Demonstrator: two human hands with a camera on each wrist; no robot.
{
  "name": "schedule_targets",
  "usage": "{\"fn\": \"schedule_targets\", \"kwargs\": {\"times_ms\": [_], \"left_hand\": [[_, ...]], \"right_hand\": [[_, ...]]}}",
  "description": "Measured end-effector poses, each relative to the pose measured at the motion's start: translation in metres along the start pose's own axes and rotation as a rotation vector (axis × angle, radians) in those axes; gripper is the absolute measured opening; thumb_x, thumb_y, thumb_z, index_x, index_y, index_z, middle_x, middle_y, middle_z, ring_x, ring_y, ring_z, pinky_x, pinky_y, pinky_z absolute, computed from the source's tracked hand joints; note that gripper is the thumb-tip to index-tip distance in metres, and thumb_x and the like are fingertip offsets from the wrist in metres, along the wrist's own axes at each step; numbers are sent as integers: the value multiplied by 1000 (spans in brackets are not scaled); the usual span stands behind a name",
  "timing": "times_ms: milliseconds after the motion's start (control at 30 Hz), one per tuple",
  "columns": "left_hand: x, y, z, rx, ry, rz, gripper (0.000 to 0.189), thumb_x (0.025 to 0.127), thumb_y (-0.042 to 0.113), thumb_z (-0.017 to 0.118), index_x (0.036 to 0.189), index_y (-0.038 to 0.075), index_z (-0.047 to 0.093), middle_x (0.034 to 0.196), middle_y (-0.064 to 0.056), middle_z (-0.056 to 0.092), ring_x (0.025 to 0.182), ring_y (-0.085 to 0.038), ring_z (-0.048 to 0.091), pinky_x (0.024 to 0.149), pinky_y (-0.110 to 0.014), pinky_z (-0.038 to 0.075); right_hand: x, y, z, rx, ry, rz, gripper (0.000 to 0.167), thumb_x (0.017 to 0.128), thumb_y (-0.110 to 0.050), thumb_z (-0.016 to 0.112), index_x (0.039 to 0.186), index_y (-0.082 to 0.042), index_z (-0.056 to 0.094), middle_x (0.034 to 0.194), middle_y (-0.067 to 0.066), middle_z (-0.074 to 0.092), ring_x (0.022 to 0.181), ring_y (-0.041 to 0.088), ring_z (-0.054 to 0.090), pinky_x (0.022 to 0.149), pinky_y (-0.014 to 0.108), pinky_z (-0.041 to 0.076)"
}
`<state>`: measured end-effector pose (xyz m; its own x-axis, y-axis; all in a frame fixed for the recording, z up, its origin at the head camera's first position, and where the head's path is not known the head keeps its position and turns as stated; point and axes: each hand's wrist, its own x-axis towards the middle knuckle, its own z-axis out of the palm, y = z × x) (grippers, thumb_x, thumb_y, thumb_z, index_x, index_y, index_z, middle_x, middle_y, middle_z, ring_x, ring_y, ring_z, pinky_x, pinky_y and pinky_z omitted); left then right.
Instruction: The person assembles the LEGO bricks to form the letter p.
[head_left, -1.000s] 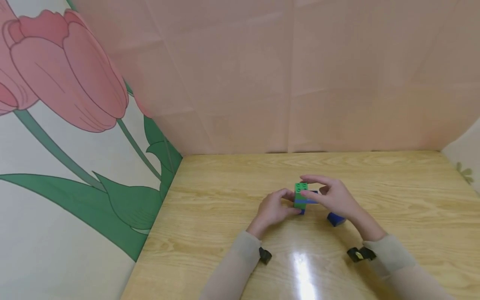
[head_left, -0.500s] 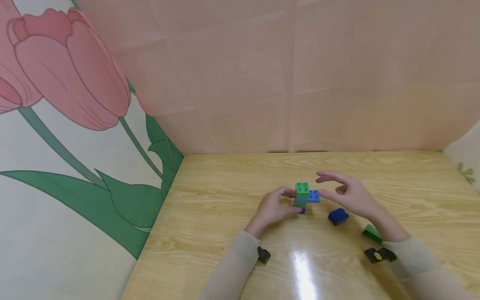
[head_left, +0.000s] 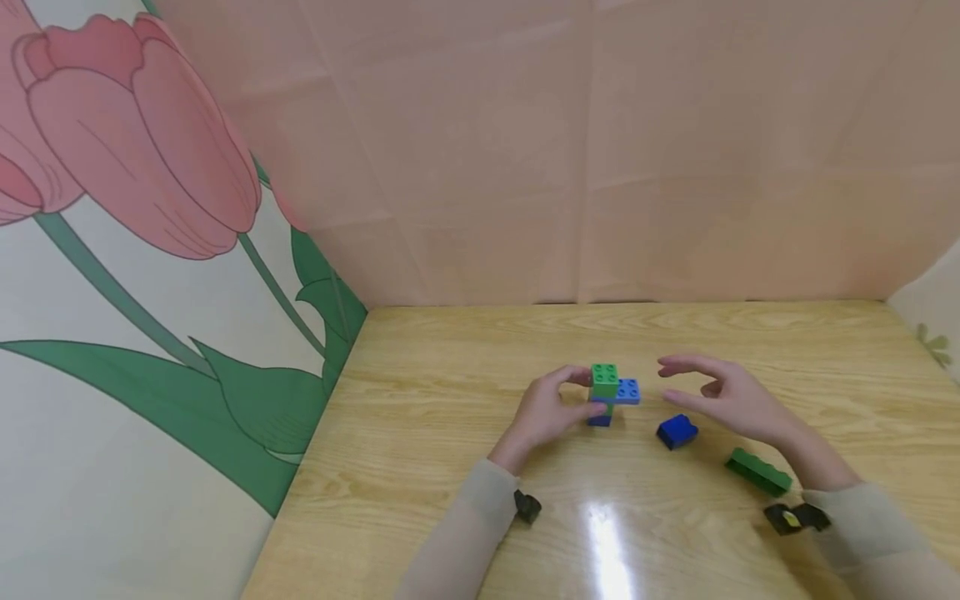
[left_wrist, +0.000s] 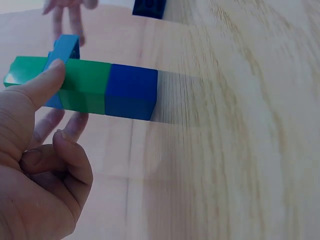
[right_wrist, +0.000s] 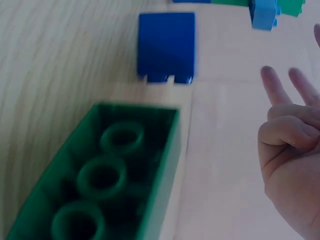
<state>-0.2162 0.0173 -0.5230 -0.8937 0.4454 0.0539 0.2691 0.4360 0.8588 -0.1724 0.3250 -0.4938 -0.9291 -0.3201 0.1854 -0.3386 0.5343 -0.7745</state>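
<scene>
My left hand [head_left: 547,410] pinches an upright stack of toy building bricks between thumb and fingers. A green brick [head_left: 604,380] tops it; a light blue brick [head_left: 628,392] below juts out to the right. Under that come another green brick [left_wrist: 86,85] and a dark blue brick [left_wrist: 131,90] at the tabletop. In the left wrist view the thumb lies across the light blue brick. My right hand [head_left: 731,398] hovers right of the stack, holding nothing, thumb and fingers apart. Below it lies a loose dark blue brick [head_left: 677,432].
A long green brick [head_left: 759,472] lies near the right wrist on the wooden table [head_left: 420,417]; the right wrist view shows its hollow, tubed underside. A pink sheet [head_left: 480,167] stands behind the table, and a tulip-printed sheet [head_left: 150,150] borders the left side.
My right hand has drawn away from the stack to the right, uncovering the light blue brick and both loose bricks. My left thumb has shifted slightly upward on the stack.
</scene>
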Motion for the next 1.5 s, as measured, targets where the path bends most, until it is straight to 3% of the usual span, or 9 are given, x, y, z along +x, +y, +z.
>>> {"fn": "schedule_targets", "kwargs": {"times_ms": [100,267,300,433,500,533,600,700,1500], "left_hand": [[1,-1,1,-25,0,0,48,87,45,83,131,33,67,123,21,65,125,-20,60,92,-31,49],[2,-1,1,-43,-1,9,43,88,44,82,127,32,69,122,22,65,126,-14,59,96,-33,50],[2,-1,1,-42,-2,11,43,88,44,82,127,32,69,122,22,65,125,-12,58,97,-34,50],[2,-1,1,-47,-2,11,41,88,44,82,125,31,70,122,22,66,124,-5,57,100,-34,49],[3,0,1,-50,-4,9,41,88,43,83,125,31,70,122,22,66,124,-4,56,100,-34,49],[3,0,1,-53,-6,7,41,88,43,83,125,31,70,122,22,66,124,-4,56,101,-34,49],[3,0,1,-57,-8,3,40,88,43,83,124,30,71,122,22,66,125,-4,55,101,-34,48],[3,1,1,-57,-7,-3,40,88,42,83,124,30,71,123,22,66,126,-4,55,101,-34,48],[2,-3,5,-89,1,2,38,90,43,81,124,31,70,124,22,64,130,-4,52,104,-41,49]], "right_hand": [[-5,7,-4,-36,-38,13,43,100,-22,72,142,-22,61,131,9,67,113,1,57,72,30,55],[-14,17,-7,-69,-116,46,47,97,-25,76,141,-19,62,133,8,66,121,5,54,79,32,53],[-15,19,-7,-67,-132,50,49,96,-26,78,141,-17,62,134,8,66,119,5,54,78,31,53],[-19,26,-7,-11,-213,82,60,90,-28,84,142,-10,60,139,17,61,69,-1,50,55,29,49],[-21,29,-6,-8,-246,98,64,86,-30,87,141,-9,61,142,18,59,72,4,53,60,37,53],[-22,30,-6,-12,-259,104,67,84,-31,89,141,-10,61,143,18,58,75,9,57,66,43,55],[-23,32,-4,-39,-276,104,69,81,-32,91,140,-11,62,143,15,58,107,27,62,85,61,52],[-22,34,-1,-69,-279,98,69,79,-34,92,138,-12,64,140,11,61,133,47,47,97,78,36],[-18,34,3,-63,-295,168,40,86,-27,87,122,-21,69,132,12,63,127,44,53,97,67,46]]}}
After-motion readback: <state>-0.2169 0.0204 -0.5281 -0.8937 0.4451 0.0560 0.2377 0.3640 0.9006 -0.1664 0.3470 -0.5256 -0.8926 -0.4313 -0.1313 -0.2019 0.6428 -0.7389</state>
